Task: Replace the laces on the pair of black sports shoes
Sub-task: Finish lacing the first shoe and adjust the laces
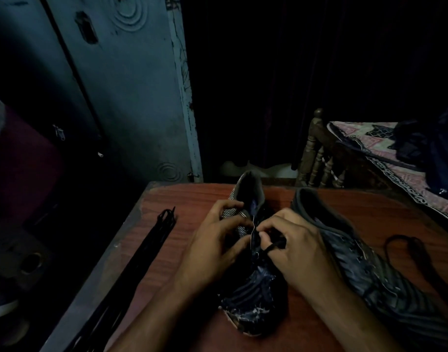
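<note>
No legible text, label, brand, number or sign in the head view. Pale stripes and scuffs on the near black shoe (253,288) form a pattern only, no lettering.

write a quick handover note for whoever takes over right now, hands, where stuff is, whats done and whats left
Left hand grips the side of the middle shoe. Right hand pinches a black lace at its eyelets.
Second shoe lies to the right on the table, no lace visible in it; a loose lace lies beside it.
A bundle of black laces lies at the table's left edge.
Done: second shoe apparently unlaced. Left: middle shoe's lace, then lacing both.
</note>
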Motion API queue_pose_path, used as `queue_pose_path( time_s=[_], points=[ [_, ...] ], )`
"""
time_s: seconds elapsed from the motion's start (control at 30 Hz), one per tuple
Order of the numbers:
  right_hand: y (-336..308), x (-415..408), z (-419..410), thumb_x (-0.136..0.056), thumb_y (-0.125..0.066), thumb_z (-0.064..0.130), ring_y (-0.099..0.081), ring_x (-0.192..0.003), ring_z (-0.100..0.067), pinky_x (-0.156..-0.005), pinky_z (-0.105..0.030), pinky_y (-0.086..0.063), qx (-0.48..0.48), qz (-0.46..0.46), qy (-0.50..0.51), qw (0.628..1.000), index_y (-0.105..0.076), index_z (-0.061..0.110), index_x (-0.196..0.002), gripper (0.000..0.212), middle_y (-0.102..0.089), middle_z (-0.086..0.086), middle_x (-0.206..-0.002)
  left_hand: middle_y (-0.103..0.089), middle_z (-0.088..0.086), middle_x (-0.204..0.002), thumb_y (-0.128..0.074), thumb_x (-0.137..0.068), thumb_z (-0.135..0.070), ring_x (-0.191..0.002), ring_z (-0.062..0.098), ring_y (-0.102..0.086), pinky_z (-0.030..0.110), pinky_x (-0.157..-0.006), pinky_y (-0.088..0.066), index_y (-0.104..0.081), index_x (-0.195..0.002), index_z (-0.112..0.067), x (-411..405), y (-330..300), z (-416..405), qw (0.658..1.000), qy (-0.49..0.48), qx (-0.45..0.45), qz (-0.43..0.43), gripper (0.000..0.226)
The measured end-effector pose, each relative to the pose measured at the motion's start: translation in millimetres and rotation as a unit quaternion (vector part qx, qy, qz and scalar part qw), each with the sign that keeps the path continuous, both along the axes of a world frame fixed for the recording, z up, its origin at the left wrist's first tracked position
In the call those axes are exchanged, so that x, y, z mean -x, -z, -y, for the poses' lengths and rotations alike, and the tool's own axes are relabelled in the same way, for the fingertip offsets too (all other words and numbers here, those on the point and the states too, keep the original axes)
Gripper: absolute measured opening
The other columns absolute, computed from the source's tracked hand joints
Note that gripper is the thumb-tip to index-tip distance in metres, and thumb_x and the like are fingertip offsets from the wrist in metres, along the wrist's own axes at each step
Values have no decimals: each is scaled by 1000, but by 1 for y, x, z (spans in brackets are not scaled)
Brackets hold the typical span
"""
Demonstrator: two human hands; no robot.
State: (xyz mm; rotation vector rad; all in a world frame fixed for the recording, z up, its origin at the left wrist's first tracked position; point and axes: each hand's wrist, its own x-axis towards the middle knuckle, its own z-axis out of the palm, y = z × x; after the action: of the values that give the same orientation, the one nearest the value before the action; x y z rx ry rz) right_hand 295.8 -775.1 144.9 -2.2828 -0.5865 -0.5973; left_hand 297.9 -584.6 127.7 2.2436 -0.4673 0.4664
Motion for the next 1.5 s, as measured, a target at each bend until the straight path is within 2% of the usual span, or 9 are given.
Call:
queue_pose_path(
  time_s=[0.13, 0.27, 0.43, 0.6, 0.73, 0.93, 1.2, 1.4, 1.5],
  points=[
    [-4, 3, 0, -84, -74, 16, -57, -75, -6, -62, -33, -53, 23, 0, 9, 1000, -67, 25, -87, 12, -56, 16, -90, -52, -22, -124, -74, -90, -25, -111, -1, -59, 21, -89, -51, -73, -110, -31, -1, 2, 3, 1000, 4, 1, 24, 21],
    [-10, 9, -2, -82, -73, 12, -55, -70, -4, -56, -24, -49, 28, 7, 22, 999, -59, 30, -86, 23, -53, 17, -86, -62, -20, -109, -68, -91, -30, -101, 3, -65, 27, -84, -56, -74, -113, -29, 1, 0, 8, 999, 21, 16, 23, 23],
    [-12, 12, -4, -81, -72, 7, -59, -77, -3, -60, -27, -53, 15, -5, 19, 1000, -52, 35, -98, 38, -55, 17, -86, -64, -19, -105, -66, -92, -33, -97, 5, -67, 35, -80, -58, -74, -115, -31, 3, 2, 9, 999, 25, 17, 21, 24],
    [-11, 12, -4, -82, -69, 7, -57, -81, 4, -62, -12, -41, 28, -40, 12, 999, -45, 42, -99, 46, -52, 19, -86, -65, -17, -104, -66, -92, -34, -95, 5, -67, 37, -78, -58, -74, -113, -30, 3, 0, 10, 999, 24, 17, 20, 23],
    [-12, 11, -3, -82, -70, 9, -59, -81, 0, -64, -21, -50, 19, -45, 3, 999, -47, 41, -105, 46, -56, 17, -87, -64, -16, -100, -65, -92, -36, -91, 7, -68, 39, -74, -57, -73, -110, -32, 4, 1, 12, 999, 23, 22, 12, 20],
    [-12, 10, -4, -80, -73, 4, -62, -79, -4, -65, -33, -54, -19, -51, -5, 999, -52, 38, -108, 49, -60, 17, -85, -65, -14, -96, -68, -91, -33, -88, 5, -66, 32, -73, -56, -77, -104, -30, 3, 0, 12, 1000, 10, 17, 19, 15],
    [-11, 8, -3, -79, -72, 8, -61, -77, -4, -63, -28, -52, -15, -69, -1, 998, -52, 38, -99, 41, -58, 14, -81, -68, -15, -94, -73, -90, -31, -90, 4, -68, 23, -76, -55, -78, -97, -25, 1, 1, 9, 999, 17, 42, -3, 11],
    [-14, 4, 1, -77, -74, 2, -63, -71, -8, -57, -20, -48, -81, -117, -10, 990, -55, 33, -93, 39, -61, 12, -82, -68, -15, -94, -73, -89, -30, -91, 1, -67, 13, -78, -47, -77, -95, -24, -1, 3, 9, 999, 19, 41, -10, 10],
    [-15, 5, 2, -78, -74, 3, -63, -71, -7, -61, -26, -51, -91, -131, -15, 987, -56, 32, -94, 38, -61, 15, -84, -68, -15, -95, -75, -90, -27, -93, 2, -67, 14, -80, -48, -77, -96, -25, -2, 3, 8, 999, 22, 45, -10, 7]
  ],
)
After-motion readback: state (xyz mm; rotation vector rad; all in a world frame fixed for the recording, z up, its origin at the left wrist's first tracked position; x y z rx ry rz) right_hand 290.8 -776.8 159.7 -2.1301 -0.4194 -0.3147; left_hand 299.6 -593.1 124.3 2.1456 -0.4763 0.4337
